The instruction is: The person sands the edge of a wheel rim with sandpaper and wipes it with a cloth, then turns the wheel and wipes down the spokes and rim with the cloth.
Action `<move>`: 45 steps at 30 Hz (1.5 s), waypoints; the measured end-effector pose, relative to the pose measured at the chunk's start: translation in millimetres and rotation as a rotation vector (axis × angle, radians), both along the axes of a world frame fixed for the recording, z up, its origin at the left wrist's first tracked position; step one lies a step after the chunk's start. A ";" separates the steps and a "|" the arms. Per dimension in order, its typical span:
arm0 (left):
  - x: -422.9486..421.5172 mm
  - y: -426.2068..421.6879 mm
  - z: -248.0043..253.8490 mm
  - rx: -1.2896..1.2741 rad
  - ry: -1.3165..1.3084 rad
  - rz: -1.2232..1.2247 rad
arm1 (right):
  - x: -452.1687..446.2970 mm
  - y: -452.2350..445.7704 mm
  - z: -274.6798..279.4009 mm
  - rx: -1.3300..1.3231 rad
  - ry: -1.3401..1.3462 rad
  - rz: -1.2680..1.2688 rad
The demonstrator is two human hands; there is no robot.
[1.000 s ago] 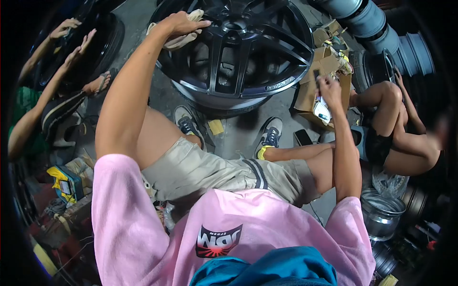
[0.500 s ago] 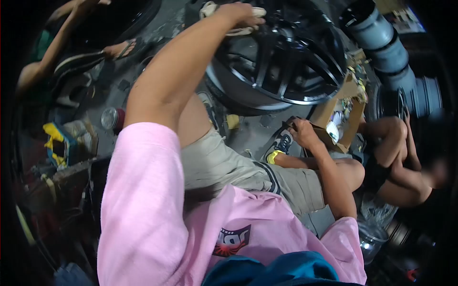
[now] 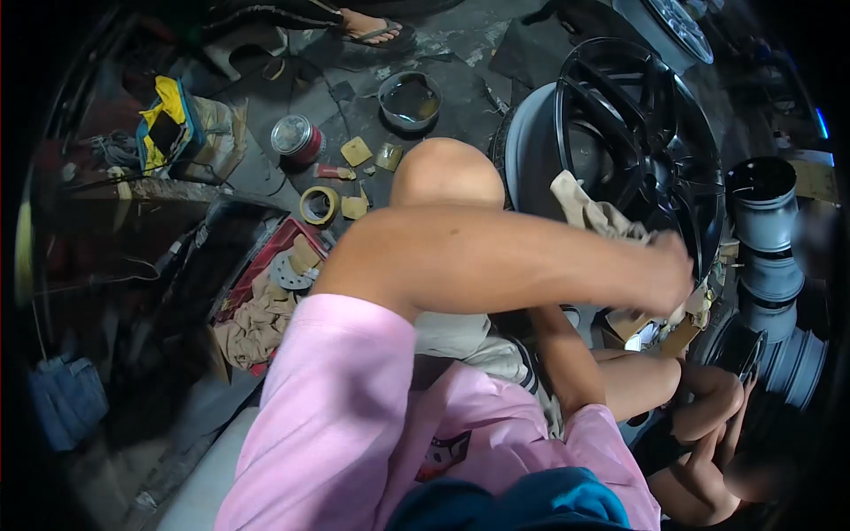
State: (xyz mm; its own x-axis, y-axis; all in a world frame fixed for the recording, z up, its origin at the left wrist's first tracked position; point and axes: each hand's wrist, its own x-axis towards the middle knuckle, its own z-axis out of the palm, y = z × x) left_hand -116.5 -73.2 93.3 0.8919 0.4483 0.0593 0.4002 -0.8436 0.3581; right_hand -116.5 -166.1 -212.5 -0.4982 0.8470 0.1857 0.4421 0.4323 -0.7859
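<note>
My left arm reaches across in front of me, and my left hand [image 3: 662, 276], somewhat blurred, is closed on a beige rag [image 3: 595, 212]. The rag lies against the lower part of a black spoked wheel rim [image 3: 660, 166], tilted with its face to the right and its grey barrel [image 3: 533, 146] toward the left. Beneath my left forearm runs my right arm; its hand is hidden behind that forearm. Close to the left hand stands a cardboard box [image 3: 682, 339] with small items inside.
Grey rims [image 3: 766, 221] are stacked at right, near a crouching person [image 3: 708, 416]. On the floor at left are a paint can [image 3: 297, 139], a tape roll [image 3: 319, 205], a bowl of dark liquid [image 3: 410, 102] and a red crate [image 3: 266, 257]. Another person's sandalled foot [image 3: 372, 28] shows above.
The view has turned, so the wheel now appears farther right. My left hand has moved with the rag from the rim's upper left to its lower edge. The right hand has become hidden.
</note>
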 end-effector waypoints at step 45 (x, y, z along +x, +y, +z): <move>-169.6 -7.2 18.4 -0.395 0.457 -0.063 | -204.2 159.5 -34.1 -0.143 -0.604 0.191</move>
